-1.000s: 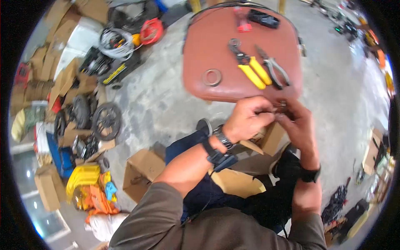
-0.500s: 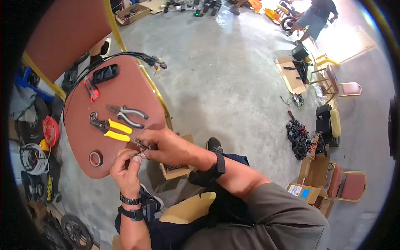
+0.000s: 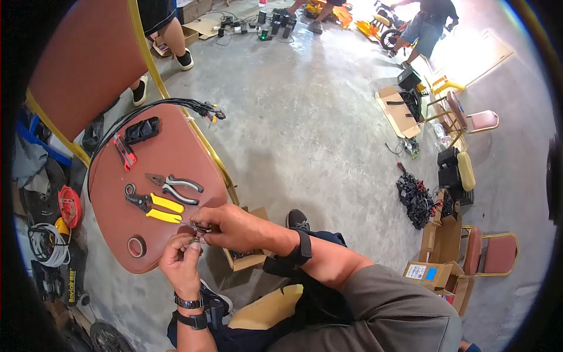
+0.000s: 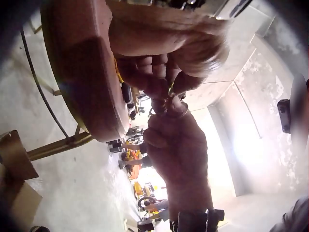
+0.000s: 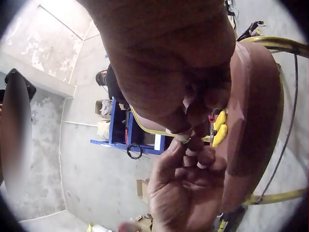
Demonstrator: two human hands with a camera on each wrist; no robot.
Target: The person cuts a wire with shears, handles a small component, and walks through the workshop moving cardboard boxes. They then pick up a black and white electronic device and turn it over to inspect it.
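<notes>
My left hand (image 3: 182, 267), wearing a watch, meets my right hand (image 3: 237, 229) just off the chair seat's front edge. Thumb and fingers of the left hand pinch a small yellow-green piece (image 4: 171, 89), mostly covered by the fingertips; I cannot tell its kind. At the same spot the right hand's fingertips pinch small thin metallic bits (image 3: 200, 227). Closest to the hands on the brown seat (image 3: 176, 246) lie yellow-handled wire strippers (image 3: 166, 206). Beyond them are grey-and-black pliers (image 3: 179, 188), and a tape roll (image 3: 136, 246) sits to the left.
A red utility knife (image 3: 125, 152), a black case (image 3: 142, 130) and a bundle of black cables (image 3: 170, 103) lie toward the seat's back. An open cardboard box (image 3: 249, 261) stands below the hands. Other people (image 3: 431, 29) are farther off.
The head view has swung to the right, so the chair now shows at the left. Both hands stay together, pinching at the small piece. A person's legs have come into view behind the chair.
</notes>
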